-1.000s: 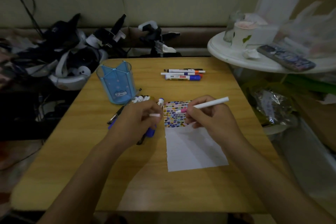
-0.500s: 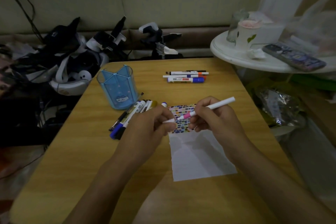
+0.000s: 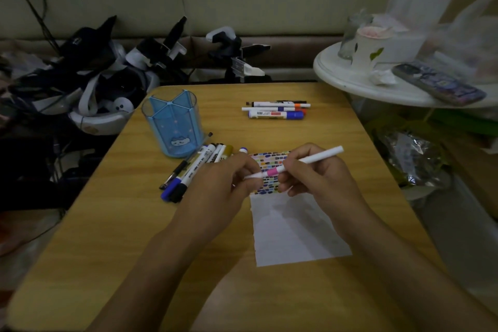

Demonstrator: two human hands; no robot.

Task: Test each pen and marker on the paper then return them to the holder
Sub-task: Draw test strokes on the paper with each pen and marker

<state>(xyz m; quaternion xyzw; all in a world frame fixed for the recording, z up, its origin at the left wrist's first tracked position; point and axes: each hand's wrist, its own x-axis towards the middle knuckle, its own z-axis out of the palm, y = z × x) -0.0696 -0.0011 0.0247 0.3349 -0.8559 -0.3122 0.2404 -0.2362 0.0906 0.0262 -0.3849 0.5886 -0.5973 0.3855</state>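
My right hand [image 3: 315, 175] grips a white pen with a pink band [image 3: 310, 160] above the paper [image 3: 293, 232]. My left hand [image 3: 221, 186] pinches the pen's white cap [image 3: 253, 175] at the pen's tip end. The paper's top strip carries many small coloured marks [image 3: 269, 158]. A blue empty holder [image 3: 173, 127] stands to the left. Several pens and markers [image 3: 194, 167] lie beside it, partly under my left hand. Three more markers [image 3: 277, 110] lie at the far middle of the wooden table [image 3: 121, 237].
A white round side table [image 3: 350, 81] at the right carries a cup, a glass and a phone [image 3: 439, 83]. Headsets, straps and black gear [image 3: 89, 78] are piled off the table's far left. Bags lie on the floor at the right.
My left hand moved right from the pile to the pen tip, bringing the white cap onto the pen's end. The right hand kept hold of the pen above the marks.
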